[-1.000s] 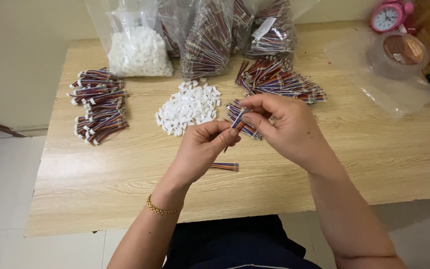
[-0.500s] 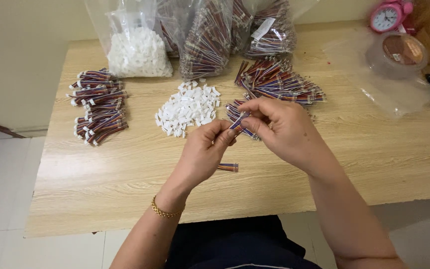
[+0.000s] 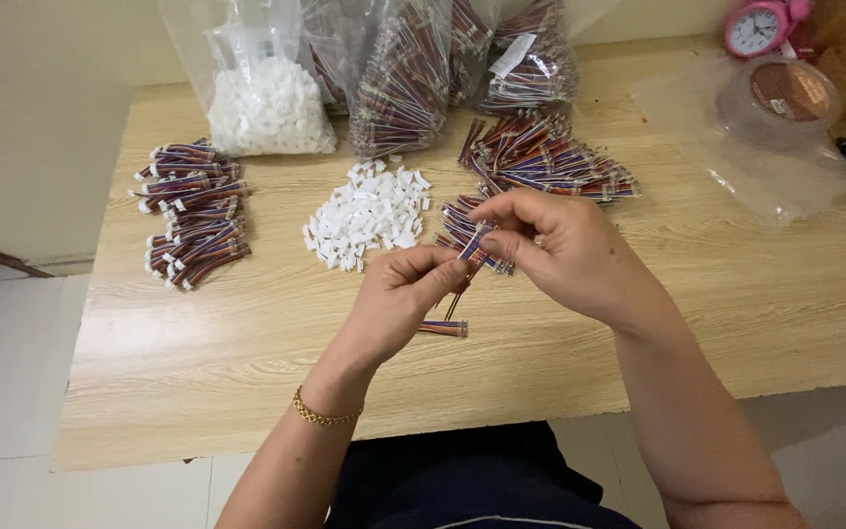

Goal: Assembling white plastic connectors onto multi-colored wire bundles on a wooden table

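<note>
Far left of the pinch, near the table (image 3: 198,392) edge: stacked bundles of finished wire sets (image 3: 191,211), white plugs at their ends. Beyond and left of the pinch: a clear bag of white connector housings (image 3: 268,108), then bags of coloured wire bundles (image 3: 413,78). Just left of and beyond the fingers: a loose heap of white housings (image 3: 368,216). Below the pinch, flat on the wood: one short wire piece (image 3: 445,328).

Left hand (image 3: 399,299) closed, thumb and forefinger pinched on the lower end of a short multicoloured wire set (image 3: 475,242). Right hand (image 3: 555,245) closed too, fingertips clamped on the upper end of the same wire set, held just above the table, between both hands. Whether a white housing sits in the pinch: cannot tell.

Behind the right hand: a loose pile of unfinished wire sets (image 3: 540,162). Far right: a roll of tape (image 3: 785,93) under clear plastic, a pink clock (image 3: 756,27) beyond it.
</note>
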